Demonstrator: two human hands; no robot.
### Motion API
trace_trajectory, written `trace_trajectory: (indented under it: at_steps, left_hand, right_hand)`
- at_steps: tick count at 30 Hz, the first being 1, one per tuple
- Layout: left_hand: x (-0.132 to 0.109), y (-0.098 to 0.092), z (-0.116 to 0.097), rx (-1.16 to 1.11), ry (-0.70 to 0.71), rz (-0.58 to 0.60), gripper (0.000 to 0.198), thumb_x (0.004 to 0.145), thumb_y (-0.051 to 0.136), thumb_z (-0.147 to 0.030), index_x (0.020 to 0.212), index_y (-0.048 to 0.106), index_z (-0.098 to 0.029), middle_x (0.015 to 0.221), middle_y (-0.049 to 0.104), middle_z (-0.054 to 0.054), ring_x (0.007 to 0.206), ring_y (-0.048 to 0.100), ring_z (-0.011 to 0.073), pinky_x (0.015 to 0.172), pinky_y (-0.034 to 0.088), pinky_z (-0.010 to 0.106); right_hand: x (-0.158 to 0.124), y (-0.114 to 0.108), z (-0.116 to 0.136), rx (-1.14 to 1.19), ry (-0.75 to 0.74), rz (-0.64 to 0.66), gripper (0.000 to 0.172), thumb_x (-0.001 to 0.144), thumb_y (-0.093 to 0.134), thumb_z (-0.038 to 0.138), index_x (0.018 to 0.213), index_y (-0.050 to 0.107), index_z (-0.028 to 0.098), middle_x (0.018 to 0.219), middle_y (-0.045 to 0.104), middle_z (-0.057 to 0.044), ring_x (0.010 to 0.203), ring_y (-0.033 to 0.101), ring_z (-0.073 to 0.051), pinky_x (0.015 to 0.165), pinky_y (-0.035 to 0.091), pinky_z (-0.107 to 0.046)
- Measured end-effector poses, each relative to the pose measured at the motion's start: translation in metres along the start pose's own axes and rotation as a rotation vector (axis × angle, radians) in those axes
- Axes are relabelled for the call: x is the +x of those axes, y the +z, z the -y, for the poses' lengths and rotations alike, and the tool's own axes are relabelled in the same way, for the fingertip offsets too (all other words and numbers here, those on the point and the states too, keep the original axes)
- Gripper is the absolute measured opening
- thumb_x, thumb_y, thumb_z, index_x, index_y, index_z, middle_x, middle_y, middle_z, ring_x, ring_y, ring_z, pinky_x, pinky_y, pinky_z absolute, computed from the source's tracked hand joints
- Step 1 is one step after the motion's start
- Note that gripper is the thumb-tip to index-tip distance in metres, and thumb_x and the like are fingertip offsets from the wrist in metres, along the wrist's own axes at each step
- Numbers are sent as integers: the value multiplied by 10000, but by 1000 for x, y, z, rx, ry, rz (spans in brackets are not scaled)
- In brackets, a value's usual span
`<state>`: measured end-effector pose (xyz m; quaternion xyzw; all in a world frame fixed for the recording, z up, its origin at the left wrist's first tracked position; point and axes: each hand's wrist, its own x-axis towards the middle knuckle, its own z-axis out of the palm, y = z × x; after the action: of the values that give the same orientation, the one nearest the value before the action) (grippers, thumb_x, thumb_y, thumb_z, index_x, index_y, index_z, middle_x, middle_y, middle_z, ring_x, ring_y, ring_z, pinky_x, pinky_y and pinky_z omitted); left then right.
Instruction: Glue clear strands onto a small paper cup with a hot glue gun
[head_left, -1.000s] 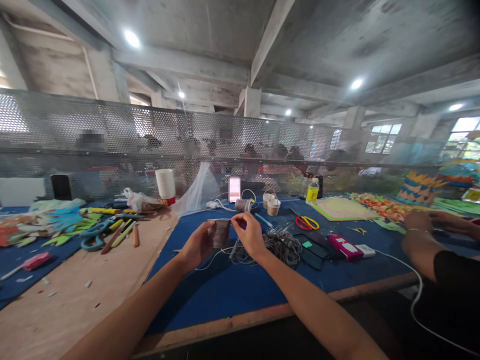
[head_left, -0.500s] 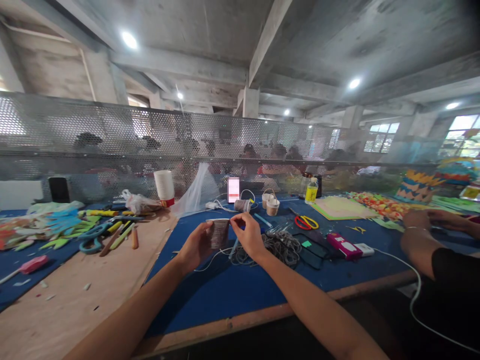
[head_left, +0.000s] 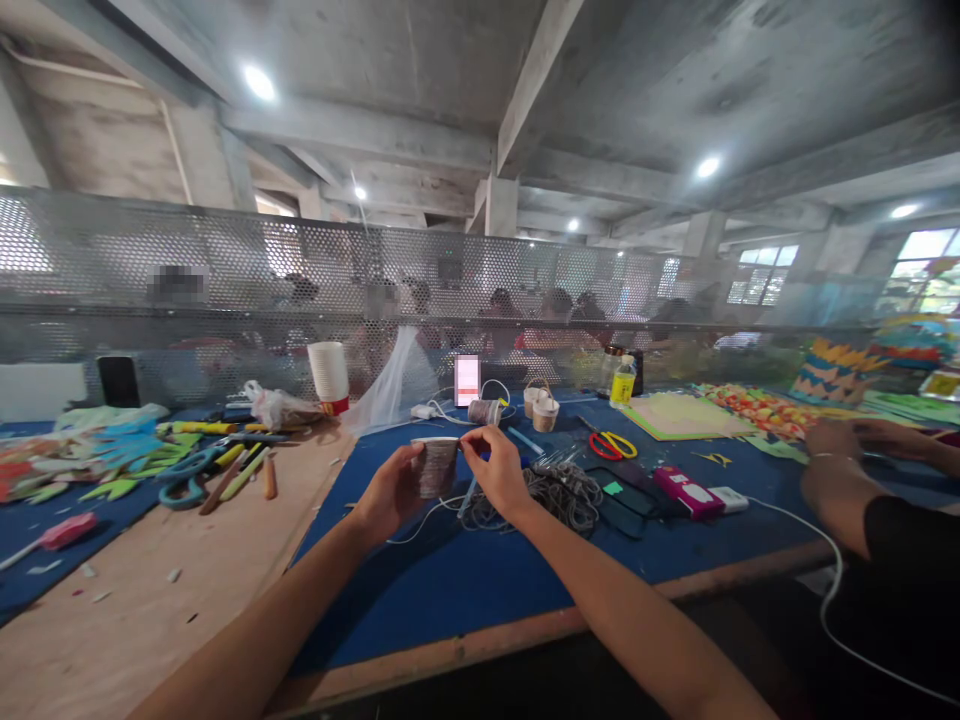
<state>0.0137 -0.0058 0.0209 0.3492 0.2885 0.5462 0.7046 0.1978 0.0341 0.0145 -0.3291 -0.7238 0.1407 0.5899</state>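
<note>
A paper cup (head_left: 437, 470) wrapped in grey-brown cord is held upright above the blue table mat. My left hand (head_left: 391, 490) closes around its left side, thumb near the rim. At the cup's upper right edge, the fingertips of my right hand (head_left: 493, 468) are pinched together; whatever lies between them is too small to make out. Beneath and to the right of that hand spreads a loose tangle of grey cord (head_left: 566, 498). Behind the hands lies another cord-wrapped cup (head_left: 484, 411) on its side, near two small pale cups (head_left: 546, 413).
A lit phone (head_left: 466, 381) leans at the back. Red-and-yellow scissors (head_left: 613, 445), a magenta box (head_left: 688, 492) and a yellow-labelled bottle (head_left: 622, 382) stand or lie rightward. Blue scissors (head_left: 184, 480) and stacked paper cups (head_left: 328, 372) are leftward. A co-worker's arm (head_left: 840, 490) reaches in at right.
</note>
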Motion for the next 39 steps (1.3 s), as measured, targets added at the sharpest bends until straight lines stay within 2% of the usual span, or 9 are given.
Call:
trace_trajectory:
  at_steps: [9,14,19,23,27,33,39]
  left_hand:
    - [-5,6,-5,16,-33,-13,378,888,632,-325,1147,754,-77,1037,804,174,941,765,307,873,599,400]
    - [-5,4,-5,21,-39,-1,386,903,621,-342,1135,754,-63,1018,802,186,931,766,303,871,588,376]
    - [-4,1,-5,27,-62,4,466,906,620,-367,1265,717,-85,1022,809,170,940,770,309,851,590,382]
    - [-4,-1,-6,7,-52,4,470,905,637,-378,1244,723,-64,1044,804,193,931,771,314,846,593,383]
    - [-2,-3,-5,-15,-45,26,441,908,637,-389,1201,746,-78,1058,801,190,928,767,314,850,591,392]
    - [-2,-2,-4,1,-41,22,412,914,625,-379,1153,758,-70,1070,800,184,919,761,282,869,582,365]
    - [-1,0,-4,11,-45,8,432,904,618,-376,1181,746,-69,1054,800,186,926,758,295,867,578,381]
  right_hand:
    - [1,-1,0,4,15,12,93,922,616,194,885,697,221,888,684,-44,807,672,-196,775,548,-306]
    - [1,-1,0,7,18,13,98,922,612,217,870,694,224,875,686,-41,794,668,-192,774,546,-306]
    - [2,-1,-1,83,47,39,99,910,606,236,890,701,217,872,706,-38,808,678,-196,791,545,-311]
    - [2,-2,3,185,120,72,119,918,597,283,930,690,209,906,729,-35,854,696,-193,836,556,-314]
    - [1,-3,10,238,198,129,175,917,640,371,993,665,216,958,738,-29,893,703,-193,854,569,-322]
    - [-2,2,7,276,273,168,374,832,771,433,1091,613,213,1014,734,-43,937,712,-199,889,580,-345]
    - [-3,5,0,304,289,171,397,835,770,421,1128,603,213,1113,735,-69,1023,719,-205,936,576,-355]
